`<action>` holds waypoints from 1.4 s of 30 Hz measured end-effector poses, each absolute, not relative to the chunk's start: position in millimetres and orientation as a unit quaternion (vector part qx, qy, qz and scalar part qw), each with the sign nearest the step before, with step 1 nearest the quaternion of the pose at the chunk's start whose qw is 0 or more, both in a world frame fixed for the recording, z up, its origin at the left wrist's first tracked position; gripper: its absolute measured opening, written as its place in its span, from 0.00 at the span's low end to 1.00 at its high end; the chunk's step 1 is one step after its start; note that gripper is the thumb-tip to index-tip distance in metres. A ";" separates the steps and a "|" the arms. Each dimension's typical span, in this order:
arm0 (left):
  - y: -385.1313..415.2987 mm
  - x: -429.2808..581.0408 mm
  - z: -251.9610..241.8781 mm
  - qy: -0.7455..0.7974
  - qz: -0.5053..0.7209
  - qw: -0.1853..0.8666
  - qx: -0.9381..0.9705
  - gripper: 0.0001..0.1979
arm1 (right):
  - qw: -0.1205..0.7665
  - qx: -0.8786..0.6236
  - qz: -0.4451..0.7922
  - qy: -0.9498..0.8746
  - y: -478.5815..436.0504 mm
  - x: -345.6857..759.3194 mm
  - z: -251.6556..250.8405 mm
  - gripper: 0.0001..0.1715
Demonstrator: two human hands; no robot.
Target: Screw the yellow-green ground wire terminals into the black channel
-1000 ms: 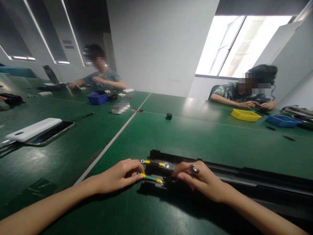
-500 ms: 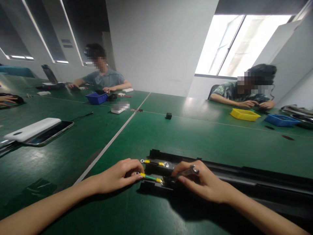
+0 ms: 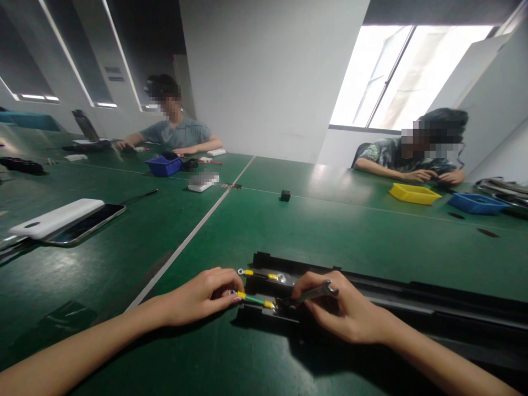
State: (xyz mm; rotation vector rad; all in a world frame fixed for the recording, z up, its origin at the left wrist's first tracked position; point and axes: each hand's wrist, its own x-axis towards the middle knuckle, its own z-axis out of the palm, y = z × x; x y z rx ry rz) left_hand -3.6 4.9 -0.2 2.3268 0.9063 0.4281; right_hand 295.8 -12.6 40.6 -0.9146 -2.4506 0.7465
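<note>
While the left hand (image 3: 212, 298) pinches a yellow-ended green wire (image 3: 254, 300) at the left edge of a black channel (image 3: 396, 292), the right hand (image 3: 348, 312) grips a silver metal wrench (image 3: 317, 292). Slack pinching could twist the wire.

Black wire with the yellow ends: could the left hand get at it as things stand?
Probably yes: the black wire lies beside the left hand, with nothing seen between, though that hand seems to hold the green wire.
</note>
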 end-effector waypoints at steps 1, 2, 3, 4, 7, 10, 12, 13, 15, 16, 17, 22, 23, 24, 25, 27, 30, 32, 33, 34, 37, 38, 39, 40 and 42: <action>4.9 -3.5 0.0 0.341 0.160 0.300 0.876 0.04 | 0.209 -0.328 0.269 -0.881 -12.6 296.0 40.5 0.10; 4.9 -3.4 0.1 0.342 0.159 0.300 0.876 0.04 | 0.209 -0.328 0.270 -0.881 -12.7 296.1 40.4 0.11; 4.9 -3.3 0.2 0.342 0.159 0.301 0.876 0.04 | 0.209 -0.327 0.271 -0.881 -12.8 296.2 40.3 0.11; 5.0 -3.2 0.1 0.342 0.160 0.302 0.876 0.04 | 0.209 -0.325 0.274 -0.881 -12.9 296.3 40.2 0.11; 5.5 -3.2 -0.4 0.340 0.166 0.299 0.876 0.04 | 0.211 -0.323 0.279 -0.879 -13.1 296.2 40.0 0.11; 5.7 -3.4 -0.7 0.339 0.166 0.300 0.876 0.05 | 0.214 -0.321 0.278 -0.879 -12.5 295.8 39.3 0.11; 5.7 -3.5 -0.7 0.338 0.165 0.301 0.876 0.05 | 0.217 -0.320 0.275 -0.880 -11.9 295.7 38.6 0.11; 5.7 -3.4 -0.7 0.338 0.166 0.301 0.876 0.05 | 0.218 -0.321 0.274 -0.880 -11.6 295.8 38.3 0.11; 5.6 -3.3 -0.4 0.338 0.167 0.299 0.877 0.05 | 0.217 -0.322 0.277 -0.879 -11.3 296.0 38.0 0.11; 5.6 -3.2 -0.3 0.337 0.168 0.300 0.876 0.05 | 0.215 -0.323 0.278 -0.879 -11.3 296.1 38.1 0.11; 5.5 -3.1 0.0 0.338 0.167 0.300 0.876 0.05 | 0.214 -0.324 0.279 -0.878 -11.3 296.1 38.3 0.11; 5.1 -3.1 0.7 0.341 0.161 0.300 0.876 0.05 | 0.214 -0.328 0.277 -0.877 -12.4 295.5 39.4 0.11; 5.2 -3.2 0.6 0.342 0.160 0.300 0.876 0.05 | 0.213 -0.329 0.277 -0.877 -12.5 295.4 39.3 0.11; 5.3 -3.2 0.4 0.342 0.159 0.300 0.876 0.04 | 0.213 -0.331 0.276 -0.877 -12.5 295.3 39.0 0.11; 5.5 -3.3 0.2 0.341 0.160 0.300 0.876 0.04 | 0.214 -0.332 0.274 -0.877 -12.5 295.3 38.7 0.11; 5.8 -3.3 -0.1 0.339 0.159 0.304 0.876 0.04 | 0.214 -0.335 0.273 -0.876 -12.3 295.5 38.1 0.10; 5.6 -3.3 -0.1 0.340 0.159 0.303 0.876 0.04 | 0.210 -0.334 0.277 -0.876 -11.9 295.7 38.0 0.10; 5.3 -3.2 0.2 0.339 0.160 0.301 0.877 0.04 | 0.209 -0.336 0.275 -0.877 -11.7 295.5 38.6 0.10; 5.1 -3.2 0.4 0.340 0.161 0.301 0.877 0.04 | 0.207 -0.337 0.273 -0.877 -11.6 295.3 39.0 0.09; 5.0 -3.1 0.5 0.340 0.160 0.302 0.876 0.04 | 0.204 -0.339 0.272 -0.877 -11.5 295.1 39.4 0.09; 5.3 -3.0 0.3 0.342 0.159 0.303 0.875 0.04 | 0.195 -0.341 0.271 -0.878 -11.4 294.5 40.1 0.09; 5.4 -3.0 0.0 0.342 0.159 0.303 0.875 0.04 | 0.195 -0.341 0.272 -0.878 -11.4 294.5 40.1 0.09; 5.6 -3.0 -0.3 0.341 0.160 0.302 0.876 0.04 | 0.196 -0.341 0.272 -0.878 -11.3 294.4 40.0 0.09; 5.7 -3.0 -0.7 0.339 0.161 0.302 0.876 0.04 | 0.198 -0.342 0.271 -0.878 -11.3 294.5 39.9 0.09; 5.8 -3.2 -1.4 0.338 0.163 0.303 0.876 0.04 | 0.200 -0.341 0.271 -0.878 -11.2 294.6 39.6 0.09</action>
